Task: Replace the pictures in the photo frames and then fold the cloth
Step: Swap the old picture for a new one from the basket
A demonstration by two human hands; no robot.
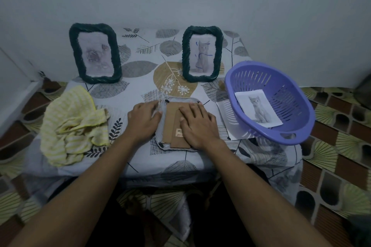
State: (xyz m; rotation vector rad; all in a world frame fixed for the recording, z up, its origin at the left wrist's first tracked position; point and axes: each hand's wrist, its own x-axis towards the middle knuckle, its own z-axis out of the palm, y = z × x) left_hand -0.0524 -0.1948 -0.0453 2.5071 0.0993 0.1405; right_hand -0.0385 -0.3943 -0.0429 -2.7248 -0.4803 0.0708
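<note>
nearest the body, at the front edge of the leaf-print table (180, 164): face-down frame (174, 124), brown backing board up, long axis running away from the body toward the wall. right hand (197, 123) flat on the backing, fingers spread and pressing down, fingertips near the far clip. left hand (143, 119) on the frame's left rim, fingers loosely together and curled over the edge, thumb against the side; pinching nothing so far as can be told. both hands touching the frame, right one squarely on top, left one beside.

judged: backing being seated or its small black clips worked, so the coming move turns on those clips at the frame's near-left and far corners; left hand nearer the near-left clip, right nearer the far-right one. turning a clip calls for steady pressure on the board so as not to shift it.

left of the frame, well apart: yellow striped cloth (73, 126), crumpled, unfolded, left hand nearer.

right of the frame: purple basket (301, 132), tilted, holding a loose cat picture (259, 109); another sheet (225, 118) partly under it, just beside the frame.

beyond the frame, near the wall: two dark frames upright, left standing frame (95, 54) with a faint picture, right standing frame (202, 54) showing a cat.
</note>
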